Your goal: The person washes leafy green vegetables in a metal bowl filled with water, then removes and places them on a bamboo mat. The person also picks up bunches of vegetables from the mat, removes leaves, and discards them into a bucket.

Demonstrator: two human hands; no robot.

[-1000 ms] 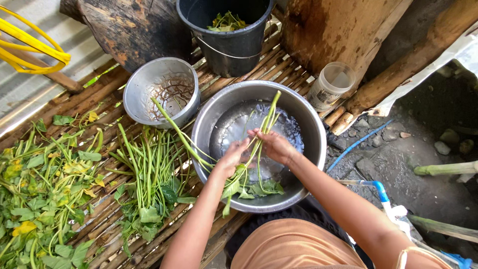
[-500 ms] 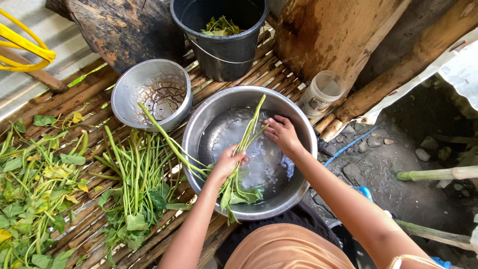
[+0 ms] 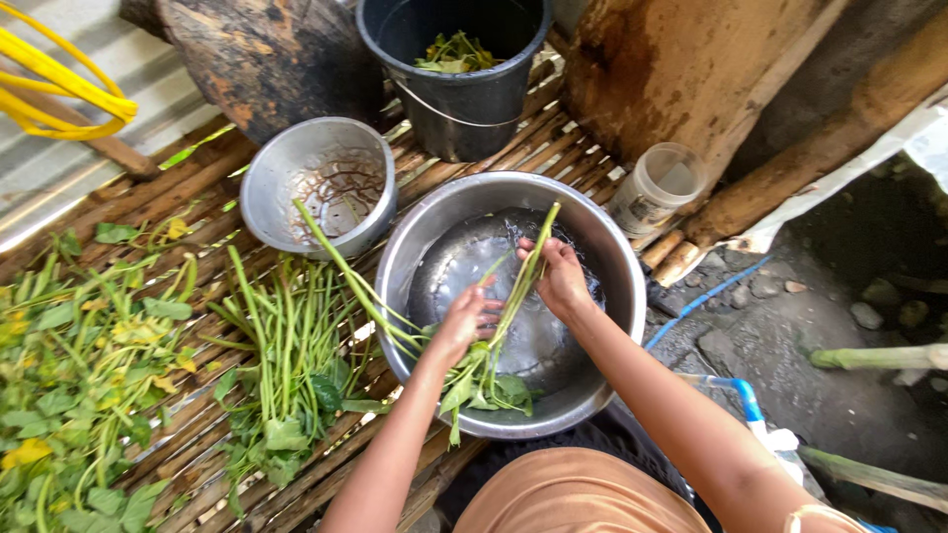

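A large steel basin (image 3: 602, 247) with water stands on the bamboo slat platform (image 3: 553, 158). Over it my right hand (image 3: 558, 278) grips the stalk end of a bunch of long green leafy stems (image 3: 513, 306). My left hand (image 3: 464, 321) holds the same bunch lower down, near its leaves, which hang over the basin's near rim. A few more stems (image 3: 346, 271) lean out over the basin's left rim.
A smaller steel bowl (image 3: 318, 183) sits to the left. A black bucket (image 3: 454, 69) with leaf scraps stands behind. More green stems (image 3: 286, 345) and loose leaves (image 3: 69, 375) lie on the platform at left. A clear plastic jar (image 3: 657, 188) stands right of the basin.
Both hands have shifted along the bunch in the water; the right hand slid toward the stalk tips. The camera view moved slightly.
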